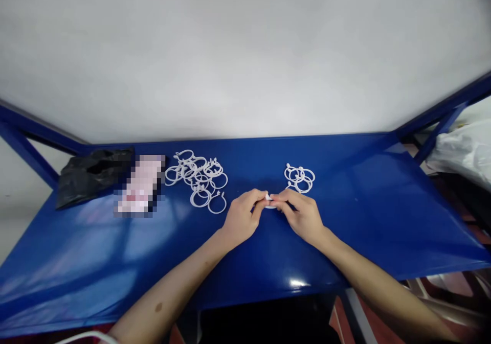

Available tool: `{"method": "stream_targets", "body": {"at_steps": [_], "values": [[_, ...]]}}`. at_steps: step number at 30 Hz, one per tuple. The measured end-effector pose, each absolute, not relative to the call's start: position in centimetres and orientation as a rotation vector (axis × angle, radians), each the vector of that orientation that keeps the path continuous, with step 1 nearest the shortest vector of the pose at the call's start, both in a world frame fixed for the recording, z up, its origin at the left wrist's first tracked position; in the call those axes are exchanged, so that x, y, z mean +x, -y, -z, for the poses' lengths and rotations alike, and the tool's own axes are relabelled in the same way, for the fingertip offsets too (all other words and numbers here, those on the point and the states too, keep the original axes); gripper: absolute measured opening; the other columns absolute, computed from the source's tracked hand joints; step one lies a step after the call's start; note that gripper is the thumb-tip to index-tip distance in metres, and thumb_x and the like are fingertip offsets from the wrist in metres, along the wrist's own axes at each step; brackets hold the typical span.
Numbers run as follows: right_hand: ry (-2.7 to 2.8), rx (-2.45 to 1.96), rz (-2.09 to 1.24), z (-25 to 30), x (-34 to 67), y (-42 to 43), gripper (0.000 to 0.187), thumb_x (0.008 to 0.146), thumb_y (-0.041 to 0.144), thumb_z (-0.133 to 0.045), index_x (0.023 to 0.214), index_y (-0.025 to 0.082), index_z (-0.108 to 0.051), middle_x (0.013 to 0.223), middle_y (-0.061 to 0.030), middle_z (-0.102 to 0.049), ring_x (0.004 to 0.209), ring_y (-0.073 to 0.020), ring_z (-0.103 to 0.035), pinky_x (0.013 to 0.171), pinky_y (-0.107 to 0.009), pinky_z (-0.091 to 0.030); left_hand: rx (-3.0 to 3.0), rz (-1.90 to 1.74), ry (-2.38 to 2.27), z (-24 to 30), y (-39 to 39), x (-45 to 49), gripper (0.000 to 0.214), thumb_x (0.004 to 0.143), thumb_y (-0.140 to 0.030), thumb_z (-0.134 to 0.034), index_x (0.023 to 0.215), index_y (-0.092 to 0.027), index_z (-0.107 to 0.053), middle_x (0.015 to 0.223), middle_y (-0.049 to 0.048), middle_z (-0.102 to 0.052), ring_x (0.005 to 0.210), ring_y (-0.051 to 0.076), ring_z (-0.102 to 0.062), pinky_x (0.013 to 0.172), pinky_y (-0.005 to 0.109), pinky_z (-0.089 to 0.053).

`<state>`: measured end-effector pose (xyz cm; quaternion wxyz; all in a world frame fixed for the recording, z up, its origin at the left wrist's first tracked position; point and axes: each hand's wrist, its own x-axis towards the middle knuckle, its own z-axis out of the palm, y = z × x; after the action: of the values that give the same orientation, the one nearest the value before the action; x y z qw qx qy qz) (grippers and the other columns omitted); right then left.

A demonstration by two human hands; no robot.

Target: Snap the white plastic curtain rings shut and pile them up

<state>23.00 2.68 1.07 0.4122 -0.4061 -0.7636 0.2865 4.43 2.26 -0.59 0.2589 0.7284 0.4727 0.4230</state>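
White ring (269,200) — between left hand (243,219) and right hand (303,213) (fingertip grip)

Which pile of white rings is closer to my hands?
The smaller pile, just beyond the right hand, which pinches a single ring with the left hand. The larger pile lies farther off to the left.

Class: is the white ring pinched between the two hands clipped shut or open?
Cannot tell. The left hand and right hand cover most of the white ring, hiding the part where it closes.
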Motion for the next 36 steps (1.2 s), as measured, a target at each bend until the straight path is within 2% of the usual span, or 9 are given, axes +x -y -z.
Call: {"method": "stream_targets", "body": {"at_steps": [3,7,10,14,18,22,25,29,36], "values": [[1.986,-1.051,-0.542,-1.8,23.5,-3.6,0.013,0.099,0.029,-0.059,0.097,0.024,-0.071,0.094,-0.0057,-0.073,0.084,-0.0188,-0.071,0.077,-0.034,-0.060,2.308,-1.135,-1.296,0.0,-2.4,3.9,0.016,0.099,-0.024,-0.053,0.109,-0.020,-0.064,0.097,0.0045,-0.076,0.085,0.018,-0.069,0.079,0.034,-0.054],[1.949,-1.171,-0.332,-1.6,24.1,-4.8,0.011,0.099,0.028,-0.060,0.093,0.022,-0.068,0.090,-0.0049,-0.071,0.079,-0.0175,-0.068,0.070,-0.031,-0.057,2.521,-1.011,-1.403,-0.6,-2.1,3.0,0.016,0.100,-0.022,-0.051,0.094,-0.018,-0.066,0.086,0.0049,-0.072,0.082,0.020,-0.062,0.079,0.035,-0.050],[1.988,-1.212,-0.331,-1.3,24.0,-4.9,0.013,0.099,0.030,-0.058,0.094,0.021,-0.067,0.087,-0.0040,-0.071,0.072,-0.0161,-0.066,0.065,-0.030,-0.055,2.559,-0.913,-1.399,-1.1,-1.8,2.6,0.021,0.101,-0.022,-0.049,0.088,-0.018,-0.066,0.082,0.0049,-0.069,0.080,0.020,-0.060,0.078,0.035,-0.048],[2.183,-1.120,-0.432,-1.7,23.9,-4.4,0.015,0.100,0.028,-0.054,0.103,0.022,-0.067,0.096,-0.0060,-0.072,0.088,-0.0195,-0.068,0.081,-0.036,-0.057,2.613,-0.782,-1.461,-2.4,-1.9,1.5,0.019,0.100,-0.025,-0.050,0.097,-0.019,-0.068,0.090,0.0069,-0.071,0.088,0.024,-0.059,0.080,0.040,-0.046],[2.497,-1.023,-0.411,-2.1,24.0,-3.9,0.024,0.094,0.032,-0.064,0.115,0.023,-0.067,0.114,-0.0094,-0.065,0.104,-0.0247,-0.062,0.092,-0.044,-0.053,2.626,-0.641,-1.673,-3.4,-2.0,-0.7,0.016,0.097,-0.029,-0.056,0.095,-0.019,-0.068,0.091,0.0082,-0.070,0.093,0.028,-0.059,0.083,0.043,-0.045],[2.568,-1.034,-0.322,-1.8,23.7,-3.7,0.014,0.099,0.026,-0.056,0.104,0.020,-0.068,0.108,-0.0101,-0.064,0.095,-0.0232,-0.060,0.085,-0.042,-0.054,2.608,-0.448,-1.830,-2.7,-1.2,-2.0,0.019,0.091,-0.037,-0.064,0.085,-0.019,-0.068,0.086,0.0113,-0.068,0.092,0.032,-0.057,0.080,0.046,-0.043],[2.522,-1.016,-0.291,-1.8,23.9,-3.8,0.017,0.101,0.021,-0.050,0.103,0.018,-0.067,0.107,-0.0113,-0.065,0.095,-0.0231,-0.062,0.085,-0.041,-0.055,2.630,-0.353,-1.842,-1.8,-0.4,-1.5,0.015,0.093,-0.028,-0.060,0.085,-0.019,-0.068,0.084,0.0117,-0.067,0.092,0.033,-0.058,0.080,0.045,-0.043],[2.315,-1.178,-0.148,-2.1,25.8,-4.6,0.019,0.101,0.020,-0.049,0.105,0.019,-0.068,0.111,-0.0128,-0.065,0.100,-0.0251,-0.062,0.087,-0.043,-0.056,2.644,-0.423,-1.835,-1.2,-0.1,-0.5,0.015,0.095,-0.019,-0.055,0.098,-0.018,-0.070,0.091,0.0108,-0.071,0.093,0.031,-0.059,0.081,0.045,-0.042],[2.241,-1.256,-0.146,-1.8,28.9,-5.5,0.021,0.097,0.017,-0.055,0.105,0.024,-0.073,0.111,-0.0105,-0.066,0.096,-0.0249,-0.060,0.084,-0.045,-0.057,2.545,-0.686,-1.717,-0.4,-0.1,-0.6,0.014,0.093,-0.023,-0.059,0.104,-0.022,-0.069,0.098,0.0098,-0.075,0.097,0.031,-0.061,0.083,0.045,-0.041]]}}
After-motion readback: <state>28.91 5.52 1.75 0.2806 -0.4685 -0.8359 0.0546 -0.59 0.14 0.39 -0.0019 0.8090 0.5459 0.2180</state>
